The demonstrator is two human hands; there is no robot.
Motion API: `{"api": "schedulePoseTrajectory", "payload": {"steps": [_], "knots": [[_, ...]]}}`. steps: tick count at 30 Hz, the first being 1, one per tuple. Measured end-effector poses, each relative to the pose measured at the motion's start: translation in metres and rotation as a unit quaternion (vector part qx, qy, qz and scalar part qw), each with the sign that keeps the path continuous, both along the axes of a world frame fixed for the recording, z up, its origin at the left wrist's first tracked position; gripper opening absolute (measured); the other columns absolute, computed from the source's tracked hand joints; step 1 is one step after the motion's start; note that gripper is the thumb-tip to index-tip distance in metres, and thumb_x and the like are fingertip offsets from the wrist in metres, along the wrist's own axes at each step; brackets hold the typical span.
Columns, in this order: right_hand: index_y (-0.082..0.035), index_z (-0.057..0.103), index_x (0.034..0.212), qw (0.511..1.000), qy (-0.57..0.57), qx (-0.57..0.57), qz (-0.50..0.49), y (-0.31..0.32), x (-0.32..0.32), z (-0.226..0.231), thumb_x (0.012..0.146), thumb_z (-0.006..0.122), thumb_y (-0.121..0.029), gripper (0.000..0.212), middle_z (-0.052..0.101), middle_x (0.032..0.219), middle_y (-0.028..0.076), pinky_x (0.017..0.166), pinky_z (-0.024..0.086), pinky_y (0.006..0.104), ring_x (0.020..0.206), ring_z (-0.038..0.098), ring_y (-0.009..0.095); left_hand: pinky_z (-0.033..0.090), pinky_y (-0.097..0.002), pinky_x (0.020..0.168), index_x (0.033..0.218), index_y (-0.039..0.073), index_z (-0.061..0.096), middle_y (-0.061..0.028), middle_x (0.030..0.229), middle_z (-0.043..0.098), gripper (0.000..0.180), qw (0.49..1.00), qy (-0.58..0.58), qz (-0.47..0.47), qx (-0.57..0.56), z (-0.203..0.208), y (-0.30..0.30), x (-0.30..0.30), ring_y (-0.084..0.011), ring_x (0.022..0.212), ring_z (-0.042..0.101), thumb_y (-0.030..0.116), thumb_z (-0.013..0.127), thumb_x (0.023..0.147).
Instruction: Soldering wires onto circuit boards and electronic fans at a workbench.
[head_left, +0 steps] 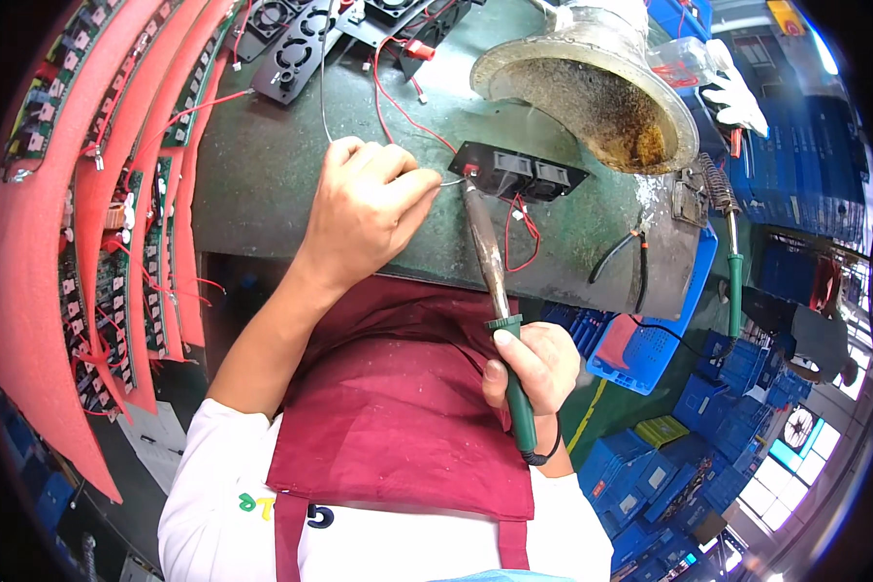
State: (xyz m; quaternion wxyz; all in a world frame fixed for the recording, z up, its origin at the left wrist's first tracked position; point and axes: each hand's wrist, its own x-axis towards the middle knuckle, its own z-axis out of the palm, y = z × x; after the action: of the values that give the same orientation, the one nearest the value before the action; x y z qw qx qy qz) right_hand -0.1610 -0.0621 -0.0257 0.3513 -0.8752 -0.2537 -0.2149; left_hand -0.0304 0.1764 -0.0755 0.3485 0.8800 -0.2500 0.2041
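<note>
My right hand (543, 371) grips a soldering iron (487, 254) by its green handle. The iron's tip touches or nearly touches a small red part (470, 170) at the left end of a black fan panel (527, 173). That panel lies on the worn green bench with two square fans showing; thin red wires (523, 233) trail from it. To the left, my left hand (364, 209) is closed in a pinch on solder wire (451, 182). Its short end reaches the iron's tip, and a longer length runs up behind the knuckles.
A metal fume hood (592, 73) hangs over the back right. Cutting pliers (623, 264) lie near the front edge. More fan panels (296, 53) sit at the back left, beside red foam sheets (29, 281) holding circuit boards. Right stand another iron (734, 281) and a blue tray (700, 291).
</note>
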Motion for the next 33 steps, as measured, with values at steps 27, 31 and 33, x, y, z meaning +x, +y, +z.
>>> {"api": "schedulePoseTrajectory", "payload": {"steps": [27, 31, 33], "knots": [[0.008, 0.067, 0.129, 0.958, -0.121, 0.180, -0.190, -0.019, 0.017, 0.046, 0.115, 0.055, -0.027, 0.039, 0.075, 0.106, 0.021, 0.085, 0.063, 0.0370, 0.090, 0.075, 0.027, 0.058, -0.0433, 0.100, 0.140, 0.009, 0.070, -0.0123, 0.130, 0.075, 0.043, 0.969, 0.225, -0.029, 0.094, 0.246, 0.149, -0.176, -0.0298, 0.116, 0.073, 0.021, 0.077, 0.100], [0.007, 0.067, 0.130, 0.959, -0.106, 0.184, -0.186, -0.026, -0.002, 0.048, 0.115, 0.056, -0.030, 0.041, 0.075, 0.103, 0.020, 0.085, 0.061, 0.0378, 0.089, 0.074, 0.027, 0.060, -0.0359, 0.085, 0.111, 0.011, 0.082, -0.0057, 0.110, 0.081, 0.016, 0.963, 0.254, -0.033, 0.082, 0.357, 0.187, -0.219, -0.0236, 0.099, 0.077, 0.022, 0.075, 0.102], [0.006, 0.067, 0.130, 0.958, -0.105, 0.191, -0.184, -0.031, -0.013, 0.049, 0.115, 0.056, -0.030, 0.040, 0.076, 0.103, 0.020, 0.085, 0.060, 0.0382, 0.088, 0.074, 0.027, 0.058, -0.0356, 0.084, 0.106, 0.006, 0.081, -0.0089, 0.106, 0.080, 0.015, 0.975, 0.152, 0.104, 0.123, 0.394, 0.212, -0.210, -0.0240, 0.096, 0.076, 0.019, 0.072, 0.103]]}}
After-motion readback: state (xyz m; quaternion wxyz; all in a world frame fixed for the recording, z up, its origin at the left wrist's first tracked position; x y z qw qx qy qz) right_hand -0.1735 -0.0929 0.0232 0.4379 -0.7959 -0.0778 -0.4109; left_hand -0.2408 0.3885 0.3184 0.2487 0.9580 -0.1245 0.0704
